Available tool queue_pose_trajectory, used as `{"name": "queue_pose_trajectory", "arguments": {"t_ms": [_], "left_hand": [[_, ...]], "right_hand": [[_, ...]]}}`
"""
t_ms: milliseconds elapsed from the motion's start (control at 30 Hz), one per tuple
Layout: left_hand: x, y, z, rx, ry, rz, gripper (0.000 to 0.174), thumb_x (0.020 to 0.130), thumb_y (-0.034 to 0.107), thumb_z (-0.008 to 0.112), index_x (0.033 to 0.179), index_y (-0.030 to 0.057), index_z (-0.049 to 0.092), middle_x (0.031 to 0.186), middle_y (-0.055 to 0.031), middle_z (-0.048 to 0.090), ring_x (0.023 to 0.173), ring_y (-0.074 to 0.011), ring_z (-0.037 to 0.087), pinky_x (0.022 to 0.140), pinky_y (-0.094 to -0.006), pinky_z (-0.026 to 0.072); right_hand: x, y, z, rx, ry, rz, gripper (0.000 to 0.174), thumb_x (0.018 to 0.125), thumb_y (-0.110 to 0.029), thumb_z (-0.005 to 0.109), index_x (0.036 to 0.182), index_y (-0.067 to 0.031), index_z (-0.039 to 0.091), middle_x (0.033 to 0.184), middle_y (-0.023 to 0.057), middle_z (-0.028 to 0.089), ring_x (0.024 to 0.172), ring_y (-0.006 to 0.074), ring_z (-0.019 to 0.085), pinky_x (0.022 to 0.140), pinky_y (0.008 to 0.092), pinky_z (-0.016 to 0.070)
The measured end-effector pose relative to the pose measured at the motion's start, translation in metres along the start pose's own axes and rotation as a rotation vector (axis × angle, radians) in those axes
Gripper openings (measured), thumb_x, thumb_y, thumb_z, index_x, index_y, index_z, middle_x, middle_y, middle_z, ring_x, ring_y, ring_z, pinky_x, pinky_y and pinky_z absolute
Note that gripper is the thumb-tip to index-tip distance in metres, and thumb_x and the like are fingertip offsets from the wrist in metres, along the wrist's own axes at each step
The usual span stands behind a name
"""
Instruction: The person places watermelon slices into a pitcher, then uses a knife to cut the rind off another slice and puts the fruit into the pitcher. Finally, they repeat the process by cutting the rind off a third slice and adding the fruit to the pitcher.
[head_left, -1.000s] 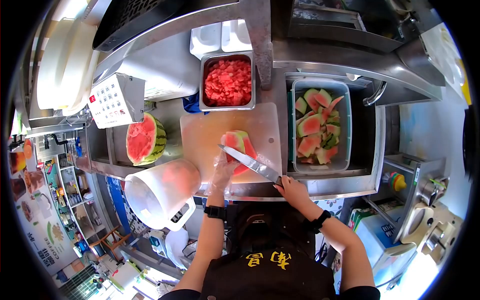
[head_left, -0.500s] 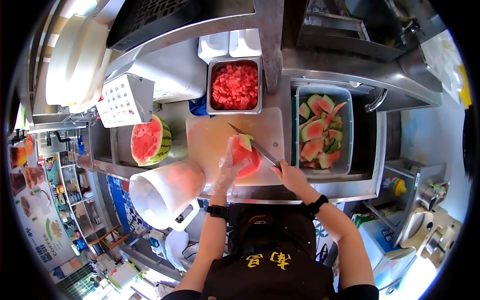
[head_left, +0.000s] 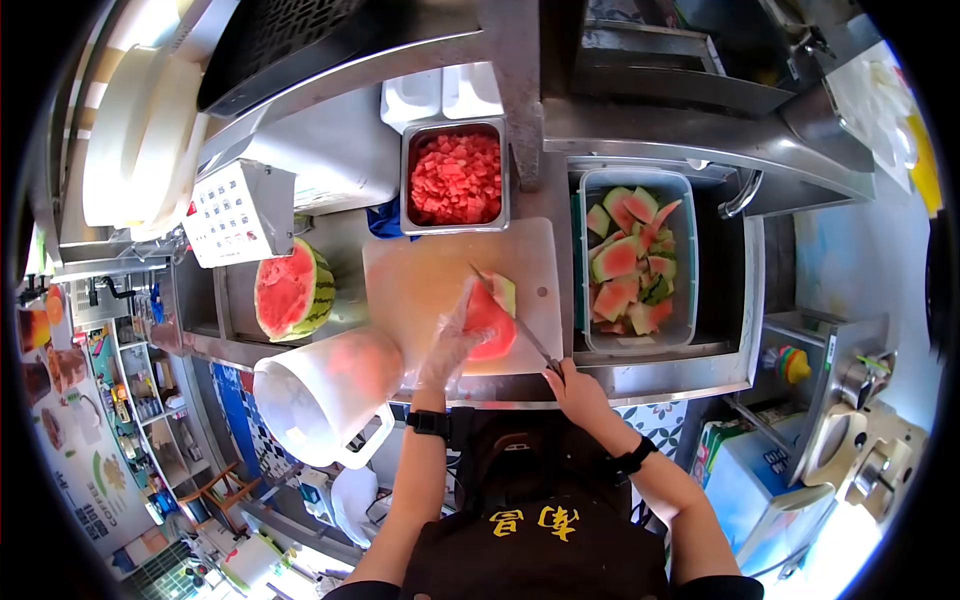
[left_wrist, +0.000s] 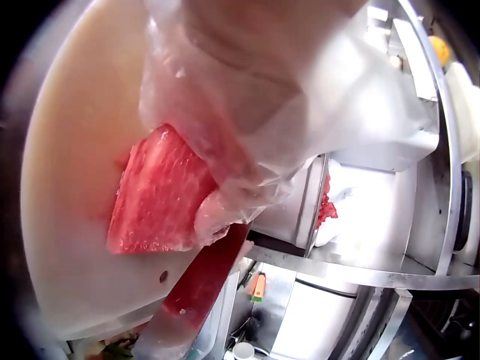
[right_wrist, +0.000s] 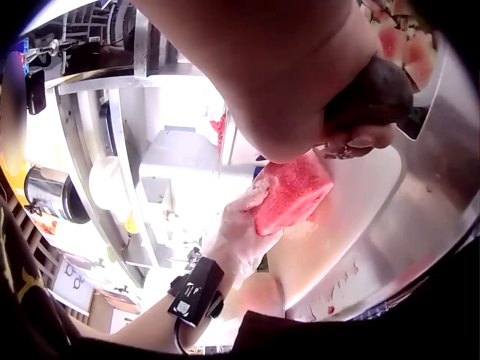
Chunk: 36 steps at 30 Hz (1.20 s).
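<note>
A chunk of red watermelon [head_left: 492, 337] stands on the pale cutting board [head_left: 405, 265]. My left hand [head_left: 446, 345], in a clear plastic glove, holds the chunk from its left side; the left wrist view shows the gloved fingertips [left_wrist: 219, 214] at its edge. My right hand [head_left: 583, 388] grips the dark handle [right_wrist: 371, 97] of a long knife. The knife's blade [left_wrist: 196, 292] runs down the chunk's right side, wet with red juice. A piece of green-and-white rind [head_left: 505, 292] sits against the blade at the chunk's far right.
Behind the board stands a metal pan [head_left: 405, 190] of diced watermelon. To the right, a clear bin [head_left: 688, 290] of rind pieces sits in the sink. A half watermelon [head_left: 290, 287] and a large white jug [head_left: 320, 395] are on the left.
The knife has swung from lying across the chunk to its right side. Green rind that lined the chunk's top now shows beside the blade. My left hand has turned the chunk's red flesh upward.
</note>
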<state>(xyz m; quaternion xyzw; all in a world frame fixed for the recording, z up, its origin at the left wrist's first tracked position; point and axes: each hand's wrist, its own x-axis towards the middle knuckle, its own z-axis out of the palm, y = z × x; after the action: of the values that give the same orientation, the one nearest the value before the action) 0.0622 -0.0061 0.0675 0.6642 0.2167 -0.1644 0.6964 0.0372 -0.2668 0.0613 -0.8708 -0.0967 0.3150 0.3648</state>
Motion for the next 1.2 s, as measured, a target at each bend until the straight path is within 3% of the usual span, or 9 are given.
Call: {"name": "queue_pose_trajectory", "arguments": {"t_ms": [33, 133, 233, 333, 433, 700, 933, 1033, 1200], "left_hand": [[0.002, -0.002, 0.003, -0.03, 0.03, 0.016, 0.091, 0.077, 0.01, 0.079, 0.154, 0.0113, 0.031, 0.139, -0.0107, 0.054, 0.128, -0.021, 0.051, 0.106, -0.0343, 0.0403], [0.007, -0.005, 0.01, 0.334, 0.151, 0.243, 0.083, 0.078, 0.014, 0.079, 0.15, 0.0103, 0.038, 0.129, -0.0149, 0.061, 0.121, -0.024, 0.058, 0.102, -0.0362, 0.0452], [0.013, -0.018, 0.009, 0.341, 0.195, 0.298, 0.078, 0.078, 0.017, 0.079, 0.147, 0.0114, 0.043, 0.119, -0.0177, 0.066, 0.109, -0.0263, 0.066, 0.094, -0.0364, 0.0512], [0.013, -0.018, 0.012, 0.323, 0.233, 0.238, 0.077, 0.078, 0.016, 0.079, 0.146, 0.0125, 0.044, 0.108, -0.0179, 0.071, 0.098, -0.0273, 0.071, 0.086, -0.0364, 0.0552], [0.011, -0.008, 0.013, 0.327, 0.222, 0.288, 0.075, 0.078, 0.014, 0.079, 0.145, 0.0122, 0.045, 0.105, -0.0165, 0.072, 0.096, -0.0265, 0.072, 0.084, -0.0355, 0.0558], [0.015, -0.024, 0.012, 0.254, 0.256, 0.293, 0.069, 0.08, 0.008, 0.077, 0.143, 0.0113, 0.049, 0.099, -0.0101, 0.072, 0.086, -0.0171, 0.069, 0.078, -0.0305, 0.056], [0.011, -0.009, 0.018, 0.182, 0.238, 0.256, 0.071, 0.079, 0.002, 0.076, 0.143, 0.0106, 0.048, 0.099, -0.0062, 0.071, 0.08, -0.0094, 0.065, 0.075, -0.0272, 0.0564], [0.012, -0.011, 0.02, 0.055, 0.236, 0.196, 0.073, 0.079, 0.003, 0.076, 0.145, 0.0082, 0.046, 0.105, -0.0088, 0.071, 0.084, -0.0112, 0.066, 0.079, -0.0278, 0.0559], [0.014, -0.017, 0.016, 0.188, 0.242, 0.242, 0.074, 0.08, 0.005, 0.075, 0.146, 0.0052, 0.043, 0.114, -0.013, 0.069, 0.094, -0.0141, 0.066, 0.085, -0.0292, 0.0544]], "right_hand": [[-0.002, -0.004, 0.0, -0.022, 0.015, -0.006, 0.038, 0.1, -0.042, 0.05, 0.101, -0.0036, 0.051, 0.073, 0.0246, 0.065, 0.067, 0.0464, 0.063, 0.057, 0.0543, 0.0489], [-0.004, -0.013, -0.001, -0.099, 0.062, -0.034, 0.037, 0.099, -0.042, 0.052, 0.1, -0.0048, 0.052, 0.073, 0.0216, 0.066, 0.064, 0.0434, 0.064, 0.055, 0.0512, 0.0506], [-0.003, -0.013, -0.011, -0.198, 0.095, -0.058, 0.036, 0.098, -0.042, 0.053, 0.098, -0.0058, 0.052, 0.073, 0.0189, 0.066, 0.063, 0.0411, 0.065, 0.054, 0.0496, 0.0519], [-0.001, -0.017, -0.024, -0.26, 0.095, -0.075, 0.036, 0.098, -0.042, 0.053, 0.096, -0.0063, 0.05, 0.071, 0.0175, 0.065, 0.062, 0.0405, 0.064, 0.054, 0.0497, 0.0514], [0.006, -0.029, -0.04, -0.289, 0.103, -0.082, 0.036, 0.098, -0.042, 0.053, 0.094, -0.0067, 0.049, 0.068, 0.0169, 0.064, 0.06, 0.041, 0.063, 0.053, 0.0512, 0.0494], [0.015, -0.046, -0.063, -0.34, 0.028, -0.117, 0.035, 0.097, -0.042, 0.055, 0.093, -0.0077, 0.051, 0.062, 0.0155, 0.062, 0.058, 0.0387, 0.063, 0.05, 0.0489, 0.05], [0.018, -0.042, -0.038, -0.391, 0.07, -0.066, 0.037, 0.097, -0.044, 0.053, 0.097, -0.0067, 0.051, 0.065, 0.0159, 0.064, 0.059, 0.0379, 0.065, 0.054, 0.0486, 0.0521], [0.037, -0.035, -0.023, -0.354, 0.052, -0.039, 0.039, 0.098, -0.045, 0.051, 0.102, -0.0061, 0.051, 0.072, 0.017, 0.067, 0.062, 0.0382, 0.066, 0.057, 0.0485, 0.0538], [0.022, -0.033, -0.018, -0.163, -0.05, 0.089, 0.044, 0.1, -0.047, 0.046, 0.105, -0.0036, 0.05, 0.077, 0.0237, 0.067, 0.071, 0.0425, 0.067, 0.063, 0.0523, 0.0536]]}}
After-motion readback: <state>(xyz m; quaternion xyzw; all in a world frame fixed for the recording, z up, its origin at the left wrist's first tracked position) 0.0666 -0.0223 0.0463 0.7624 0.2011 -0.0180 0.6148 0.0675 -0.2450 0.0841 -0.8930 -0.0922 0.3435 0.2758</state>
